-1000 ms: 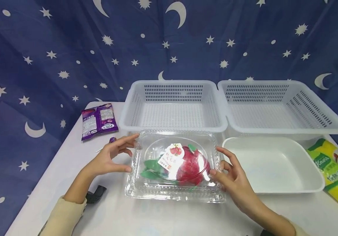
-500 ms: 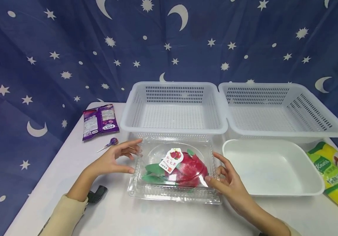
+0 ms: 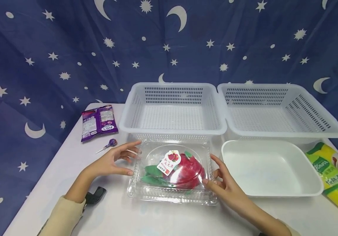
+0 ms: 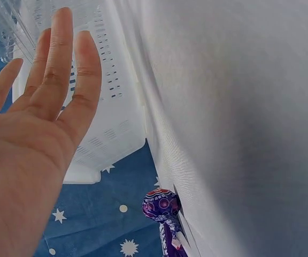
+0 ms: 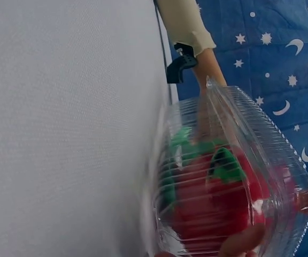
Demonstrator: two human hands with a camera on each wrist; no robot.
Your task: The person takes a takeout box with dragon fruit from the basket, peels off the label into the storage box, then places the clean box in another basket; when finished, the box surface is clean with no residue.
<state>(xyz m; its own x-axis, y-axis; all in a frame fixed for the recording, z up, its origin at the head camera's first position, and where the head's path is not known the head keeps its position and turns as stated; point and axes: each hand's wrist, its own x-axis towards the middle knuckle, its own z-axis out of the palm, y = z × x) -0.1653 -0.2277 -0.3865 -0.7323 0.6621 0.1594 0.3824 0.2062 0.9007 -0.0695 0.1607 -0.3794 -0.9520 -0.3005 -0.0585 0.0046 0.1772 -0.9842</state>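
Lower centre of frame: clear box [image 3: 171,195], red fruit [image 3: 190,172] inside | left edge: left hand [image 3: 109,164], fingers spread, gripping nothing, contact unclear | right edge: right hand [image 3: 228,188], half curled, pinching it | best to guide level by both sides, lid unpressed

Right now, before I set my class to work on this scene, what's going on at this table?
A person has both hands at a clear box with a red and green fruit inside. The right hand holds its right end; the left hand is at its left edge, though whether it touches is hard to tell. Two baskets stand behind, and a white tray to the right. A lollipop and a purple bag lie to the left.
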